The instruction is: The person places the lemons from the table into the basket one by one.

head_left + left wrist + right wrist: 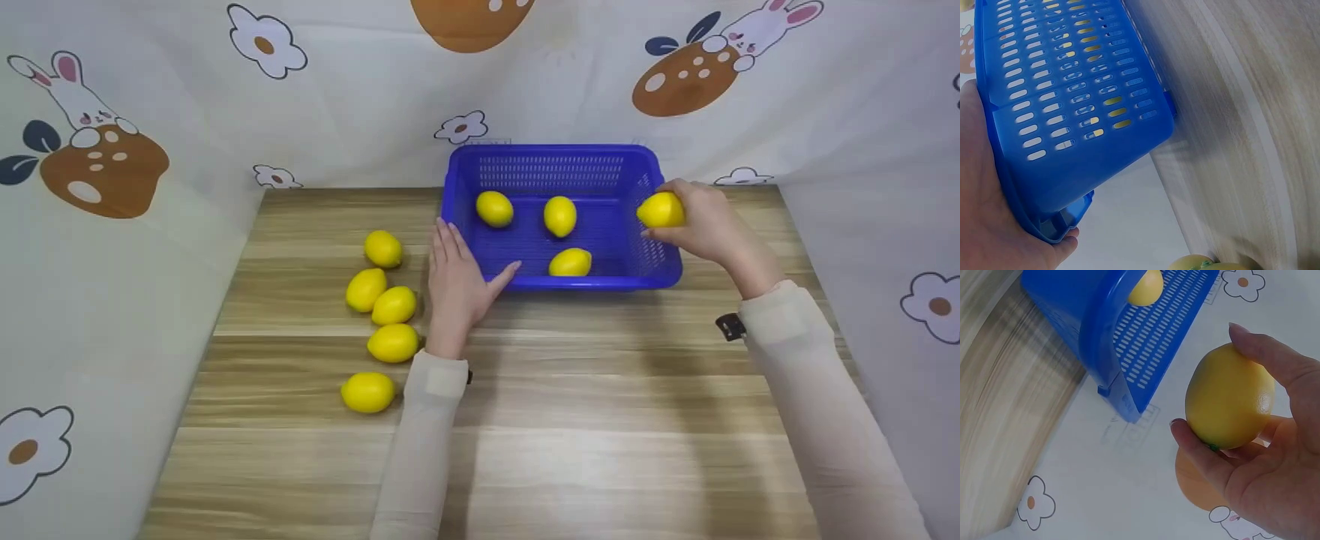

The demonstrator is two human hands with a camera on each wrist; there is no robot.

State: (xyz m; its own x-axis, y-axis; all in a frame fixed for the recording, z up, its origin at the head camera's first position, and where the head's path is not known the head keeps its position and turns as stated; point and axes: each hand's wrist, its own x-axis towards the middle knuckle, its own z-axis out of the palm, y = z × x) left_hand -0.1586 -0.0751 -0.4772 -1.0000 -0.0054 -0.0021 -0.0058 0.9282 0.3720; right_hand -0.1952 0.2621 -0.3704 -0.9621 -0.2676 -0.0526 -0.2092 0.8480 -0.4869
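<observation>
My right hand [709,221] holds a yellow lemon [661,210] between thumb and fingers, raised by the right end of the blue basket [570,283]. In the right wrist view, the lemon [1230,396] has a small green tip, and the basket's rim [1098,332] stands apart from it. My left hand [456,289] rests on the basket's front left corner, fingers extended along the left side and thumb spread over the front rim. Inside the basket lie three lemons: one at left [495,209], one in the middle [560,216] and one near the front [571,263].
Several lemons [394,343] lie in a loose column on the wood-grain table [570,420], left of the left forearm. Behind the basket and along both sides hangs a pale cloth [360,112] printed with rabbits and flowers.
</observation>
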